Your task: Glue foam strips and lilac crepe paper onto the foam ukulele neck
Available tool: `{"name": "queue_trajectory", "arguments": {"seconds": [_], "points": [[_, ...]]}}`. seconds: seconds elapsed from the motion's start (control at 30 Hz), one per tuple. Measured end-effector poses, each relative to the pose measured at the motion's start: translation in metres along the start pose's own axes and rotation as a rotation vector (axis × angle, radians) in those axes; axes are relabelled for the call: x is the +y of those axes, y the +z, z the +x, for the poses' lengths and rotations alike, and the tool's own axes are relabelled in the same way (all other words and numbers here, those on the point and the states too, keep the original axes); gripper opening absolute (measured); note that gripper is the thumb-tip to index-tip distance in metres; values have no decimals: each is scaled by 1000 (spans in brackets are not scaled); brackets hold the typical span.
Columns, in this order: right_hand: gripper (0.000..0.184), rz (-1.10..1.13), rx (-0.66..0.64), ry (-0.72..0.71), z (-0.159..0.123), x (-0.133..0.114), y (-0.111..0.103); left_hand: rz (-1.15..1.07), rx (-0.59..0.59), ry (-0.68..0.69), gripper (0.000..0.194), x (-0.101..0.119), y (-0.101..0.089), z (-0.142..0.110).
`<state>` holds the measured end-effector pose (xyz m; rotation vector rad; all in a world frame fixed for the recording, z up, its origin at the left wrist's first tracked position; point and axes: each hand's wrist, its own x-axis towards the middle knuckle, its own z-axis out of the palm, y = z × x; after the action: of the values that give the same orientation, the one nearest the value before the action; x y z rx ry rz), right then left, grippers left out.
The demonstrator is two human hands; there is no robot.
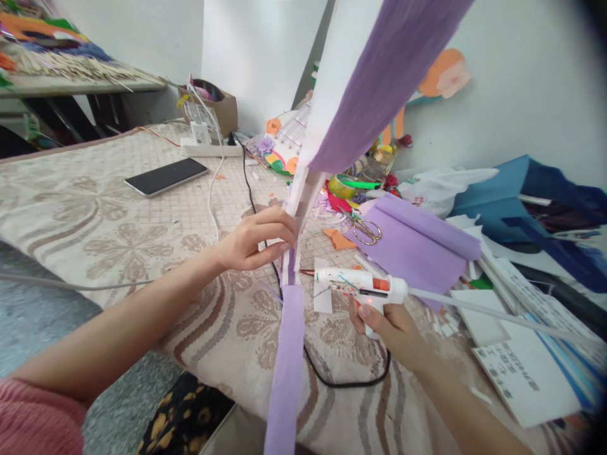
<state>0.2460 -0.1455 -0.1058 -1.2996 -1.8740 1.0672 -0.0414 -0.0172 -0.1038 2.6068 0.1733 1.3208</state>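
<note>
My right hand (386,325) is closed around the handle of a white hot glue gun (353,282), with a long glue stick (484,309) out of its back end. The gun's copper-coloured nozzle points left, close to the edge of a tall white board piece (327,107) partly covered in purple paper (384,82). My left hand (260,239) grips this narrow edge from the left, thumb and fingers pressed together on it. From the edge a lilac paper strip (286,366) hangs down toward my lap.
A phone (167,177) lies left, near a white power strip (208,147) and a cardboard box (218,104). Gold-handled scissors (365,229) rest beside a purple paper sheet (417,253). A black cord (351,384) loops below the gun. Printed cards (526,379) and a blue bag (502,189) sit right.
</note>
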Motion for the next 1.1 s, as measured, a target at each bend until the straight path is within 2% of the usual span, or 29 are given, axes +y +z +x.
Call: {"name": "queue_trajectory", "arguments": {"seconds": [0.27,0.47,0.83,0.97,1.03,1.1], "points": [[56,-9,27,29,19,9,1,-1,8,-16,19,0,0,-1],[58,1,26,80,20,10,4,53,61,6,26,-3,5,-3],[58,16,39,73,21,13,4,-3,360,-109,23,-1,22,-1],[57,12,45,87,21,13,5,123,508,-221,39,-12,27,-6],[58,11,48,99,21,14,5,132,519,-220,61,-19,30,-9],[59,9,52,107,21,14,6,100,461,-216,84,-27,31,-12]]}}
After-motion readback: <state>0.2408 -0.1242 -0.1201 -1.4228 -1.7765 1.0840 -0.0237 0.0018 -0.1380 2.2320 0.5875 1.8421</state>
